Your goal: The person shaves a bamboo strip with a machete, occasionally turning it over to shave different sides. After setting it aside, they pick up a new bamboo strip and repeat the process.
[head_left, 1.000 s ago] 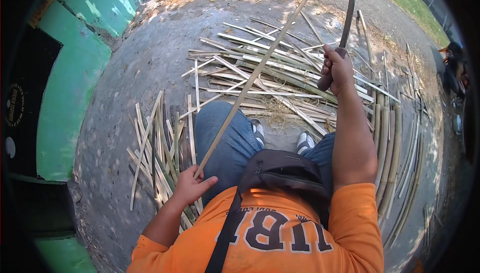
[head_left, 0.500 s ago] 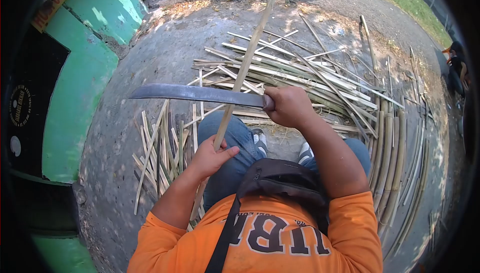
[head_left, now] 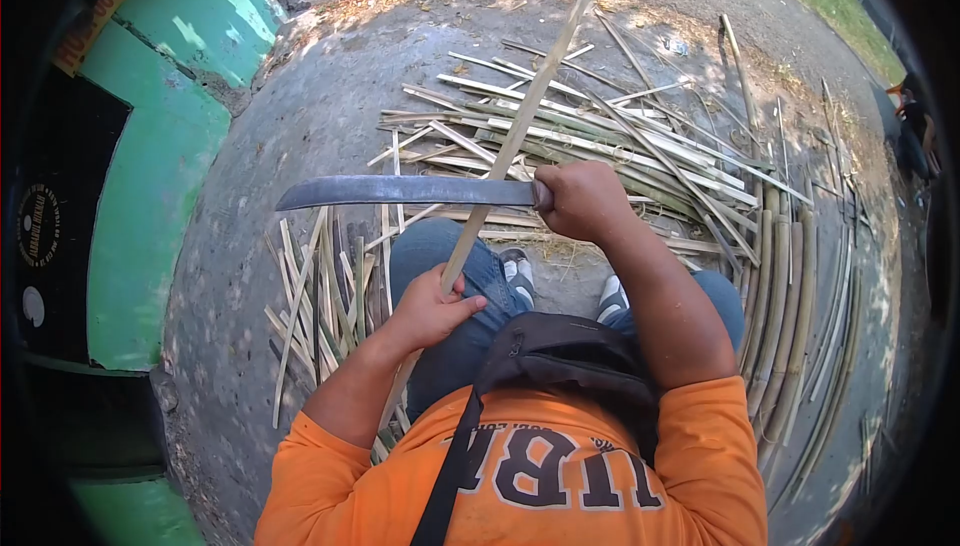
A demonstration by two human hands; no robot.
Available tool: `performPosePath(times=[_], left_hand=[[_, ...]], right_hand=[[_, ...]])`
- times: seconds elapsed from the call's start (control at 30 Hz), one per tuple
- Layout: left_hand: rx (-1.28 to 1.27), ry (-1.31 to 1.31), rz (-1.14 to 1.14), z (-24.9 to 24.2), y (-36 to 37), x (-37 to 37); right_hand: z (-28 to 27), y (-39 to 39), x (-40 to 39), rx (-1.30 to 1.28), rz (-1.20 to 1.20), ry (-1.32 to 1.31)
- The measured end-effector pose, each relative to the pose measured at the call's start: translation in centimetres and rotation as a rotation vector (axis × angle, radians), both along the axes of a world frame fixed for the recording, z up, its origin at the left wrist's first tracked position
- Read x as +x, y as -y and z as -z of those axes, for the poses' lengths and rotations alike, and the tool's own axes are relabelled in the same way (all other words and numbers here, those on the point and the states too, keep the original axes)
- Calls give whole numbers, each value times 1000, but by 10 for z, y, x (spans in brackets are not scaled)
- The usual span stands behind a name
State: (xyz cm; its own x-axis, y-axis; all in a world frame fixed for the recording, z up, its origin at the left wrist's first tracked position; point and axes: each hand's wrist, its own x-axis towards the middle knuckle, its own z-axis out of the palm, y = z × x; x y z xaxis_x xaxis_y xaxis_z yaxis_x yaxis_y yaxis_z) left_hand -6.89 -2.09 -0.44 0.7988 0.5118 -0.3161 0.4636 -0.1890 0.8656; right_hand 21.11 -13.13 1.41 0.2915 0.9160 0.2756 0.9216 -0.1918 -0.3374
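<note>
A long bamboo strip [head_left: 524, 116] slants from my lap up past the top of the view. Near its lower part my left hand [head_left: 432, 311] is closed around it, the thumb pointing right. My right hand [head_left: 583, 202] grips the handle of a machete [head_left: 400, 190]. The blade points left and lies across the strip, above my left hand. Whether the edge cuts into the strip, I cannot tell. Beyond my knees a pile of split bamboo strips [head_left: 620, 151] lies on the ground.
More strips [head_left: 308, 296] lie left of my left knee. Bamboo poles [head_left: 780, 316] lie on the right. A green wall [head_left: 150, 216] stands on the left. At the far right edge is another person [head_left: 912, 136]. A black bag [head_left: 565, 356] rests on my lap.
The strip's upper part has shifted to the right. My right hand and the machete have moved slightly right, and my left hand has also shifted a little right.
</note>
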Motion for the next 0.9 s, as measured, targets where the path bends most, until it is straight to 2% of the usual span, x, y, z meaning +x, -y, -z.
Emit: performPosePath(times=[0.17,0.43,0.63,0.73,0.9], left_hand=[[-114,13,2,-5,-2,-1],[-24,-45,-14,-6,-1,2],[-24,-27,-12,-10,1,4],[-41,-21,-5,-5,-2,2],[-87,-56,-36,-9,-2,0]], right_hand=[[2,-1,-5,24,-90,-33],[14,-4,5,6,-16,-57],[10,-5,-12,-40,-96,-80],[14,-9,-6,-47,-75,-25],[20,-8,15,-6,109,-108]])
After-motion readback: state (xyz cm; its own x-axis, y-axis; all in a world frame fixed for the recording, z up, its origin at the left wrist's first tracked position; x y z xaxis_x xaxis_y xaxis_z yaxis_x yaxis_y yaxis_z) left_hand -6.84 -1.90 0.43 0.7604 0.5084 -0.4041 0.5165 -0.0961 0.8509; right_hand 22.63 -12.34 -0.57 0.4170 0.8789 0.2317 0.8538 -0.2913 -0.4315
